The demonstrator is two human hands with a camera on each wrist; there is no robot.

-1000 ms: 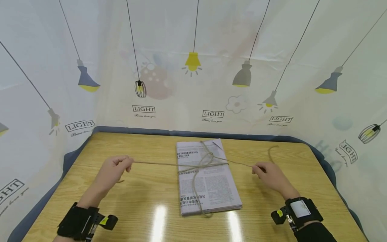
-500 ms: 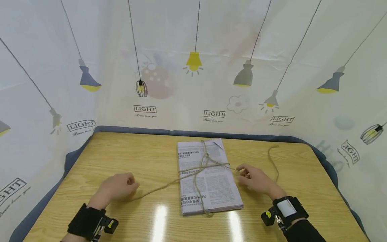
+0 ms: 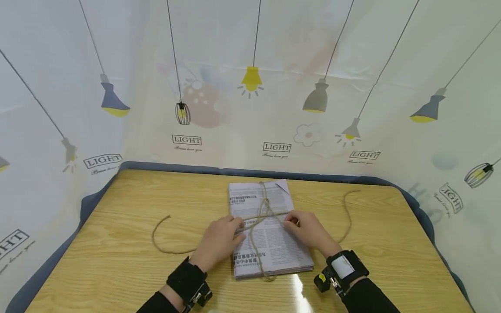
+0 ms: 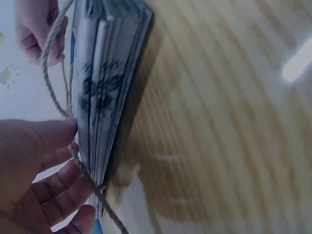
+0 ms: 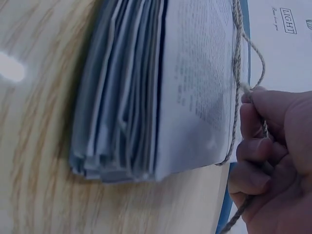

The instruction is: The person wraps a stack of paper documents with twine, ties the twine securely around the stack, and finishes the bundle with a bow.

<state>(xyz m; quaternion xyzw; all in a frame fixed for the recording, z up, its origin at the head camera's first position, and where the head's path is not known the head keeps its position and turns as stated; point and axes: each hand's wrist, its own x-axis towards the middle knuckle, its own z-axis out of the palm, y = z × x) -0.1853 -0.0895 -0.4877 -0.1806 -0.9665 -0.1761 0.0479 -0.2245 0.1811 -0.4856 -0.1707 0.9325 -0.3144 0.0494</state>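
Note:
A stack of folded newspapers (image 3: 282,250) lies on the table with brown twine (image 3: 266,208) crossed over its top and knotted or looped near the middle. My left hand (image 3: 219,238) is at the stack's left edge; in the left wrist view, its thumb and fingers pinch the twine (image 4: 105,201) beside the layered paper edges. Over the right edge, my right hand (image 3: 309,229) grips the other strand between thumb and curled fingers, as the twine (image 5: 237,58) in the right wrist view shows. Part of each strand is hidden by the fingers.
One loose twine tail curves over the wooden table (image 3: 129,200) left of the stack, another to its right. A pale curtain (image 3: 235,34) printed with lamps hangs behind the table. Each wrist wears a black strap with a camera.
Both hands have moved inward from wide apart to the stack's edges. The twine, earlier pulled taut to both sides, has slackened, and its left tail now lies curved on the table.

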